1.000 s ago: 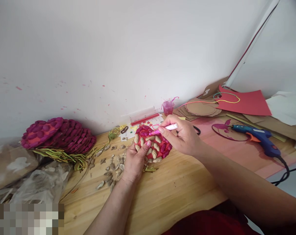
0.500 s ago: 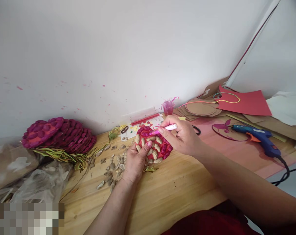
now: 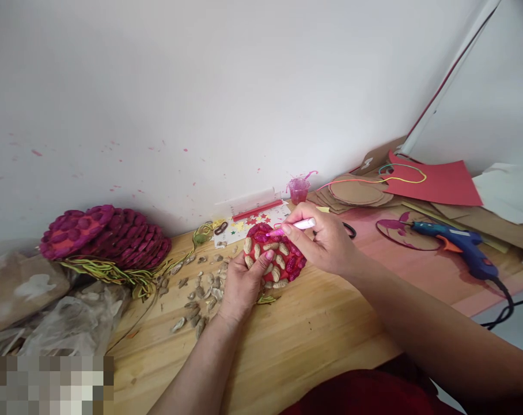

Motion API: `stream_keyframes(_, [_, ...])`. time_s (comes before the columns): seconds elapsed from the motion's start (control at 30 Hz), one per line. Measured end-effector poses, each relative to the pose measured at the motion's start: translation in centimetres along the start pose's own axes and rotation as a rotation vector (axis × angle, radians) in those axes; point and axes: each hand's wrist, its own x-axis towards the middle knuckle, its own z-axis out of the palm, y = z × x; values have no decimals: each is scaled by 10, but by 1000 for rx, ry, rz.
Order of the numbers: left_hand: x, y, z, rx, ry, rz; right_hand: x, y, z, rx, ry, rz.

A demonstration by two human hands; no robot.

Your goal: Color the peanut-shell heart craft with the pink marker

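- The left hand (image 3: 241, 287), at the centre of the frame, grips the lower left edge of a round red disc covered with peanut shells (image 3: 273, 259), its thumb pressed across the disc's face. The disc is held tilted up just above the wooden tabletop (image 3: 313, 334).
- The right hand (image 3: 326, 241), just right of the disc, is closed around a thin white brush with a pink tip (image 3: 292, 226), pinched between thumb and fingers. The pink tip touches the upper part of the disc, where several shells are already coloured magenta; the lower shells are plain tan.
- Loose peanut shells (image 3: 199, 291) lie scattered on the table, left of the left hand.
- At centre left, a stack of magenta-painted shell discs (image 3: 110, 236) rests on yellow-green cords against the white wall (image 3: 201, 86).
- Behind the disc, near the wall, stands a small pink-stained plastic cup (image 3: 298, 189).
- At the right of the frame, a blue glue gun with an orange trigger (image 3: 455, 245) lies on the table, with a red paper sheet (image 3: 443, 183) beyond it.
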Motion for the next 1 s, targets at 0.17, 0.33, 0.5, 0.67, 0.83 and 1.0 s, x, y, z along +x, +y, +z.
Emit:
stream_keyframes(0.17, [0,2,0,81,-8,51,0,-1,0,12,-1,-8])
stream_keyframes(0.33, [-2,6,3,184,-1,89,-1,0,1,41,27,-36])
stream_keyframes(0.5, [-2,5,3,186,3,87,-1,1,2,56,2,12])
stream_keyframes(0.67, [-3,9,5,216,-11,97,-1,3,1,80,-4,-9])
stream_keyframes(0.83, [-3,7,4,223,10,109,0,2,0,65,-17,8])
stream_keyframes(1.0, [-1,1,-2,202,3,97,0,-1,-1,19,-14,79])
